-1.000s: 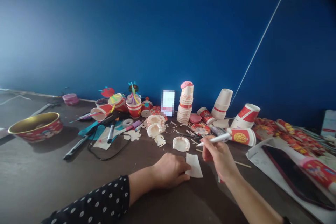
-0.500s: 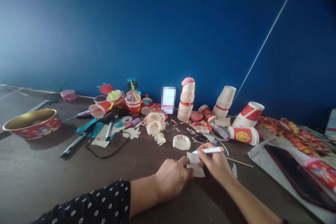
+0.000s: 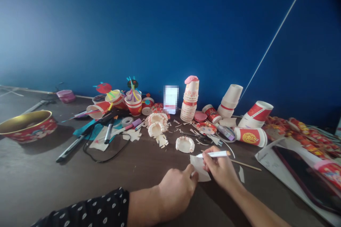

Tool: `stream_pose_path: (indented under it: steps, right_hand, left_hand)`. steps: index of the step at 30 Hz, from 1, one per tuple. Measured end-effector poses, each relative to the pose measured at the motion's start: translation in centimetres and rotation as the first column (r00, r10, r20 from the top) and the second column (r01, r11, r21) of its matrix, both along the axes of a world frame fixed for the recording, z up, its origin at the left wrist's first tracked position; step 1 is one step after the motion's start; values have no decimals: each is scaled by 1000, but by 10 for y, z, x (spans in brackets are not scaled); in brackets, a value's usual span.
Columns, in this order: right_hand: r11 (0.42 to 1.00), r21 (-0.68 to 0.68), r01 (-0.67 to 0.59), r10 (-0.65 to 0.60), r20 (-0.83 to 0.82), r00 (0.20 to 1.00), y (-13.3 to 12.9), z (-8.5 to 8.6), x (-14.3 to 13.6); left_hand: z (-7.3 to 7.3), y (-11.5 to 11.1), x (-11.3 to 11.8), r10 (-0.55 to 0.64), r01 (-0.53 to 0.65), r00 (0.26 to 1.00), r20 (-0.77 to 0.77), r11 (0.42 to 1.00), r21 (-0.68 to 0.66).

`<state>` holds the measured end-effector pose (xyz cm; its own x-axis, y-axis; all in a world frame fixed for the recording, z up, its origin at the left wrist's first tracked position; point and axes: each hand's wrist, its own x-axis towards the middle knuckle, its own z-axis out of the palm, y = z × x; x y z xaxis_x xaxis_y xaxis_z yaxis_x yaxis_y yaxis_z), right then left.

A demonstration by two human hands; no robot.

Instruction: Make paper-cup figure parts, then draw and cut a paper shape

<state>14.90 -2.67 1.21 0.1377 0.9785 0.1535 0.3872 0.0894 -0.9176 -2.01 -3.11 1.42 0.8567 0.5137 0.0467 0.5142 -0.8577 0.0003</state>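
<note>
Left hand (image 3: 174, 193), fingers curled, bears on the left edge of the paper (image 3: 199, 172), pinch or mere press cannot be told; weak hold there could let the sheet skid or crease under a dragging pen (image 3: 217, 154). Paper: small, pale, four-sided, roughly flat on the dark table (image 3: 119, 184), between the hands and just nearer than the white scalloped dish (image 3: 185, 145), any marks too faint to tell. Right hand (image 3: 223, 175) grips the white pen, tilted, tip at the paper's upper part, contact unclear
</note>
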Motion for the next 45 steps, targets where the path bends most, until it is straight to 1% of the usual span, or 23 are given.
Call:
stream_pose_path:
  steps: [3,7,10,14,18,23,27,32,39,45]
  right_hand:
    - [1000,14,-6,5,61,998,-1,0,1]
    - [1000,0,-4,4,94,996,-2,-4,2]
    - [1000,0,-3,3,100,995,-1,-5,2]
    - [1000,1,-2,2,108,994,-1,-3,0]
    - [999,-37,15,-11,110,994,0,-3,0]
    - [998,-62,8,-3,89,996,1,-7,1]
    - [998,-67,9,1,140,990,0,-8,1]
    - [997,-72,22,-9,178,984,0,-9,3]
    - [997,-80,0,17,205,979,1,-14,7]
    - [998,-66,-6,22,256,966,0,-12,7]
  left_hand:
    - [0,-1,1,4,-4,999,-33,1000,-11]
    - [0,-1,3,60,-65,995,-85,997,-50]
    - [-2,-2,4,44,-52,994,-100,996,-77]
    - [-8,-5,4,23,-34,991,-129,996,-82]
    - [-14,-5,6,33,-43,993,-117,995,-85]
    - [-13,-3,8,42,-59,990,-136,991,-117]
    - [-11,-3,8,24,-42,991,-133,990,-134]
    - [-13,-2,8,29,-52,990,-138,986,-160]
    - [-17,-1,8,14,-30,994,-110,988,-151]
    - [-19,-1,8,18,-31,995,-95,990,-137]
